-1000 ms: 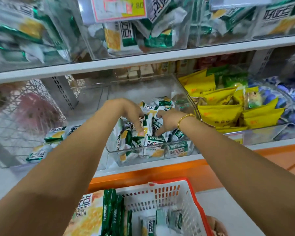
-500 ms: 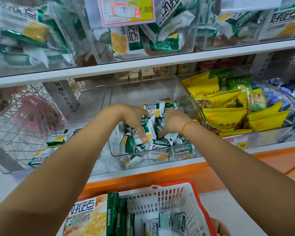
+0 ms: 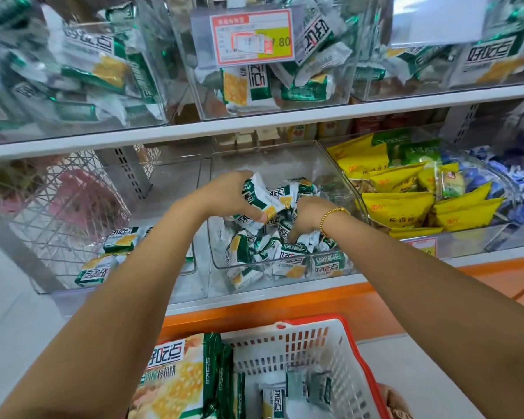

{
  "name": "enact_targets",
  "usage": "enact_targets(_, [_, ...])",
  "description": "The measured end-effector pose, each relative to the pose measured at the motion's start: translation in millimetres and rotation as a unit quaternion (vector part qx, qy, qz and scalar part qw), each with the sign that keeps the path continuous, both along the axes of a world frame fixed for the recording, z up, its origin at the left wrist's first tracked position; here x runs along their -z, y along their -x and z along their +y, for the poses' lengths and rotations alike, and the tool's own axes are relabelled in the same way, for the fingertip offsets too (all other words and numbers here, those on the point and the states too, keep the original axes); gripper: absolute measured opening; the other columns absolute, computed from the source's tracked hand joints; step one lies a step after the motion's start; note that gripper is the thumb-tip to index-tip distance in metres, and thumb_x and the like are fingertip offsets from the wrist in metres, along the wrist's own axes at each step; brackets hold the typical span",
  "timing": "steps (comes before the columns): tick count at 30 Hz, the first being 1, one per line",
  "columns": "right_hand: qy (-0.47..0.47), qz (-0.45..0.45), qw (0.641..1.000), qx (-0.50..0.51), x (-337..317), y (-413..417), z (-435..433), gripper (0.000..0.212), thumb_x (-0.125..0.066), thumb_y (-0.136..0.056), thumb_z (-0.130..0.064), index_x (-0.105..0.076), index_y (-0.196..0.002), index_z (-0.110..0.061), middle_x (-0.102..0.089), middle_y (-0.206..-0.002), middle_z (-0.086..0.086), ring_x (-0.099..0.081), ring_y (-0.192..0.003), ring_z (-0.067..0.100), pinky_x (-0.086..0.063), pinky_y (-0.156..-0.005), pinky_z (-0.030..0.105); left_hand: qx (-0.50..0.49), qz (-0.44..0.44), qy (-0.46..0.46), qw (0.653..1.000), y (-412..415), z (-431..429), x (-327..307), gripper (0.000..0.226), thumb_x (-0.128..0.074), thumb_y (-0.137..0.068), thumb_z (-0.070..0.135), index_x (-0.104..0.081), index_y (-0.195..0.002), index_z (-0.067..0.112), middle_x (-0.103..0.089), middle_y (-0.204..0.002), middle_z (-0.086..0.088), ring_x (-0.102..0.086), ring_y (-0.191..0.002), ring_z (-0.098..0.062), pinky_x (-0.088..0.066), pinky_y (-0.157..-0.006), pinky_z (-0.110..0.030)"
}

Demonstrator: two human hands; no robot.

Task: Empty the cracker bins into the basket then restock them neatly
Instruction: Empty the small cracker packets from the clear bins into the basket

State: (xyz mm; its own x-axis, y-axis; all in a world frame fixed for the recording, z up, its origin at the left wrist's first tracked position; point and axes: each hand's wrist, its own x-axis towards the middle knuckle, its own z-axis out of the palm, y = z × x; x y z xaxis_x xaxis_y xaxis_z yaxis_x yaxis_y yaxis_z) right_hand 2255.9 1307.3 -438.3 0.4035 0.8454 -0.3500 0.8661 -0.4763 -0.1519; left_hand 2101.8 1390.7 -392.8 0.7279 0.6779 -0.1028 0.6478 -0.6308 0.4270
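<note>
A clear cracker bin on the lower shelf holds a heap of small green-and-white cracker packets. My left hand grips a bunch of packets lifted above the heap. My right hand, with a gold bracelet, is curled round more packets in the middle of the bin. Below stands a white basket with a red rim; it contains a large cracker bag and a few small packets.
A second clear bin on the left holds a few packets. Yellow snack bags fill the bin to the right. Upper-shelf bins are full of crackers behind a price tag. A wire rack stands far left.
Both hands have closed on packets and risen out of the heap; the left hand now holds its bunch well above the pile. The camera has moved closer to the shelf.
</note>
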Motion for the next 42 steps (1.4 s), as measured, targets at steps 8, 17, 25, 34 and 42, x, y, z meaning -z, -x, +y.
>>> enact_targets(8, [-0.044,-0.032,0.998,-0.035,9.2,10.0,-3.6,0.076,-0.075,-0.082,-0.037,-0.036,-0.14,-0.007,-0.055,-0.132,0.011,-0.057,-0.115,0.03,-0.049,-0.084,0.036,-0.154,-0.295,0.139,0.933,44.9,-55.3,9.2,0.045,-0.082,-0.069,0.037,-0.057,-0.102,0.021,-0.064,-0.092,0.014,-0.062,-0.086,-0.006,-0.046,-0.067,-0.018])
enact_targets(17, [-0.075,-0.015,0.997,-0.018,3.8,7.9,-6.7,0.056,-0.079,-0.077,-0.039,-0.059,-0.114,-0.001,-0.065,-0.11,0.015,-0.061,-0.092,0.026,-0.051,-0.075,0.035,-0.221,-0.435,0.4,0.775,79.0,-103.5,21.3,0.05,-0.072,-0.064,0.042,-0.068,-0.103,0.013,-0.075,-0.088,0.003,-0.068,-0.077,-0.003,-0.043,-0.081,-0.025])
enact_targets(25, [-0.24,0.004,0.971,0.014,-36.6,5.6,-51.0,0.101,-0.084,-0.069,-0.042,-0.03,-0.148,-0.009,-0.054,-0.136,0.012,-0.054,-0.119,0.028,-0.048,-0.09,0.035,-0.224,-0.485,0.523,0.665,82.9,-139.0,49.9,0.045,-0.068,-0.067,0.03,-0.067,-0.105,0.006,-0.071,-0.108,-0.014,-0.068,-0.097,-0.023,-0.047,-0.099,-0.035])
enact_targets(34, [-0.201,0.204,0.958,0.015,-15.0,32.2,-146.2,0.113,-0.083,-0.039,-0.067,-0.049,-0.133,-0.016,-0.062,-0.127,0.0,-0.06,-0.113,0.018,-0.051,-0.091,0.034,-0.318,-0.408,0.683,0.515,86.5,-213.7,156.5,0.028,-0.063,-0.083,0.03,-0.071,-0.101,0.01,-0.072,-0.101,-0.015,-0.066,-0.082,-0.026,-0.055,-0.074,-0.034])
enact_targets(42, [0.02,0.136,0.99,-0.03,126.8,61.2,-166.6,0.084,-0.083,-0.069,-0.042,-0.043,-0.134,-0.006,-0.053,-0.133,0.009,-0.052,-0.118,0.026,-0.047,-0.093,0.035,-0.517,-0.319,0.7,0.375,86.5,-234.2,305.8,0.024,-0.061,-0.089,0.034,-0.061,-0.088,0.01,-0.066,-0.063,-0.014,-0.059,-0.052,-0.023,-0.045,-0.053,-0.026])
